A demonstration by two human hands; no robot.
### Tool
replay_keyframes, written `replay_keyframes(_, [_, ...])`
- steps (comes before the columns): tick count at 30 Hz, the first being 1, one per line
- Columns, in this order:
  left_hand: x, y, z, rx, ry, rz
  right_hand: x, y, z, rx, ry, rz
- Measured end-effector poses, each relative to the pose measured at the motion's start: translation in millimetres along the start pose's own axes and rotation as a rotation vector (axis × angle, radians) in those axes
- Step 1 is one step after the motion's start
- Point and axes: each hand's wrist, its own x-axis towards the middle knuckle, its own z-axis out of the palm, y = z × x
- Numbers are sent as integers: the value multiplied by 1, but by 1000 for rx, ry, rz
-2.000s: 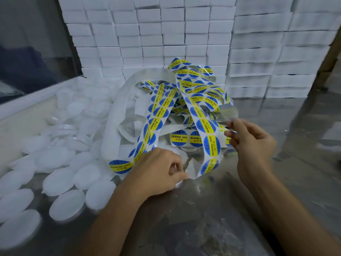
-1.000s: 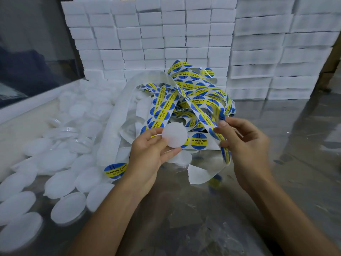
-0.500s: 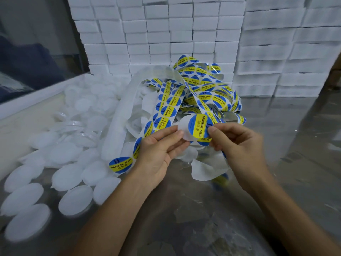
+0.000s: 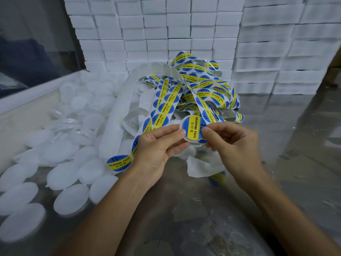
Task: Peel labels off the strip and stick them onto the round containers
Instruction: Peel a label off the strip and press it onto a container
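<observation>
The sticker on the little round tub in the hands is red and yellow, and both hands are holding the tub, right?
Not quite. The sticker is blue and yellow, not red and yellow, as the head view shows. The rest is right: the left hand and the right hand both hold the little round tub.

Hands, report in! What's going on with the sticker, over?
Left hand and right hand pinch one round container. Blue-yellow label on its top. Nothing blocking.
</observation>
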Motion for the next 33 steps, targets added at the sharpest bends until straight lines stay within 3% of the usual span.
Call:
replay_keyframes(20, [-2,0,-1,76,-2,51,1,1,-2,-58,-3,46])
replay_keyframes(33, [-3,-3,-2,237,-21,205,4,2,-7,24,20,240])
